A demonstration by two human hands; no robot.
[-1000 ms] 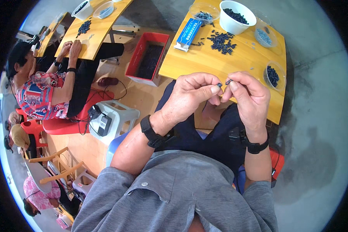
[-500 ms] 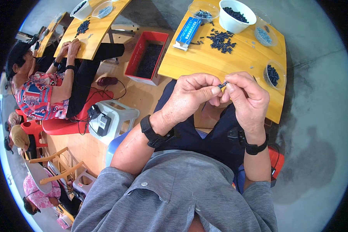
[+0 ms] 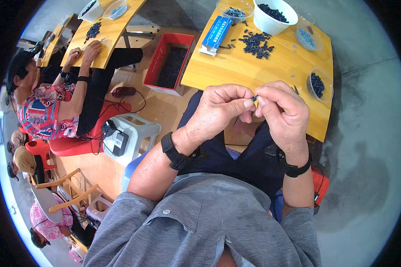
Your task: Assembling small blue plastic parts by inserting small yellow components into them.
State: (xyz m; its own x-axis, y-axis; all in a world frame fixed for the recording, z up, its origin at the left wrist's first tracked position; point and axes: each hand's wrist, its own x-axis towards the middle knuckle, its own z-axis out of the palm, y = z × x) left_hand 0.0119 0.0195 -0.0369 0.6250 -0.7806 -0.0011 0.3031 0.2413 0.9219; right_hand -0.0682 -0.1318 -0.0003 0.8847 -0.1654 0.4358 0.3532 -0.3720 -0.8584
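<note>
Just past the near edge of the table (image 3: 236,71), my left hand (image 3: 223,109) pinches a small dark cylindrical piece (image 3: 254,98) between thumb and forefinger. My right hand (image 3: 286,115) is closed too, its thumb and fingertips meeting at the same piece. The fingers cover most of it, so its exact kind is unclear. Beyond my hands lies a loose pile of short dark cylindrical pieces (image 3: 256,46) on the tabletop. To the right, a clear round tub (image 3: 329,94) contains more of these dark pieces.
At the back stand a white bowl (image 3: 268,26) of dark pieces, a tub of light-blue bits (image 3: 307,39) and another clear tub (image 3: 223,6). A blue-and-white box (image 3: 215,34) lies on the left. A red bin (image 3: 152,80) sits on the floor; a co-worker (image 3: 49,104) sits further left.
My right hand has shifted slightly up and left, and less of the dark piece shows between my fingers. The co-worker's hands have moved apart.
</note>
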